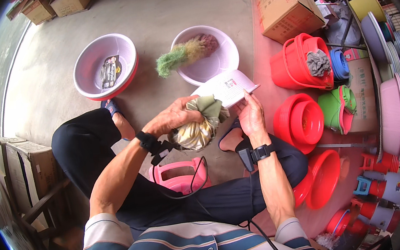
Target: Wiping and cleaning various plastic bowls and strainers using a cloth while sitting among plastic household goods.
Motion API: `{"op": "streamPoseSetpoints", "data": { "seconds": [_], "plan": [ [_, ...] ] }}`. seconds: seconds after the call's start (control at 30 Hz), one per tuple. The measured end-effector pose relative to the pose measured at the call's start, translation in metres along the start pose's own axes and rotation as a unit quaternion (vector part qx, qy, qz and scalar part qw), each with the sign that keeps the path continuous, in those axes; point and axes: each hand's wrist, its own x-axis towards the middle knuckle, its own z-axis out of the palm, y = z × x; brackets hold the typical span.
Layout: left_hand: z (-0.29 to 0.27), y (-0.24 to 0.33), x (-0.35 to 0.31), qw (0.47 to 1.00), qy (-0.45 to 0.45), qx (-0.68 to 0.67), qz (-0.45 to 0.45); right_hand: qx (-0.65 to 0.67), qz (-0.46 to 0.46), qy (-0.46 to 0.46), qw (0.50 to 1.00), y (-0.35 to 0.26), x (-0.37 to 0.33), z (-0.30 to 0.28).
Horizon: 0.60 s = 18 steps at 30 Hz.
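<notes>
My left hand (172,117) is closed on a bunched olive and patterned cloth (199,129). The cloth is beside a white plastic basin (229,87), which is tipped on its side with red and green print on its wall. My right hand (252,114) grips that basin by its rim, fingers at the edge. Just beyond it on the floor stands a lilac basin (226,55). A fluffy green, yellow and dark red duster (187,52) lies across that basin's rim, partly inside. The inside of the white basin is hidden from view.
Stacked lilac and red basins (86,69) stand at the far left. On the right are red buckets (289,68) with a grey rag, red basins (286,120), a green bucket (331,110) and a cardboard box (290,6). A pink stool (184,182) is below me.
</notes>
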Motion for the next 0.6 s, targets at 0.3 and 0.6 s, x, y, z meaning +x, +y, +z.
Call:
{"op": "streamPoseSetpoints", "data": {
  "seconds": [0.3, 0.6],
  "plan": [
    [-0.017, 0.028, -0.001, 0.977, 0.13, 0.05, 0.161, -0.074, -0.063, -0.068, 0.993, -0.008, -0.024, 0.045],
    [0.044, -0.031, 0.009, 0.724, 0.18, 0.595, 0.298, -0.176, -0.075, -0.041, 0.981, 0.016, -0.033, 0.087]
  ]
}}
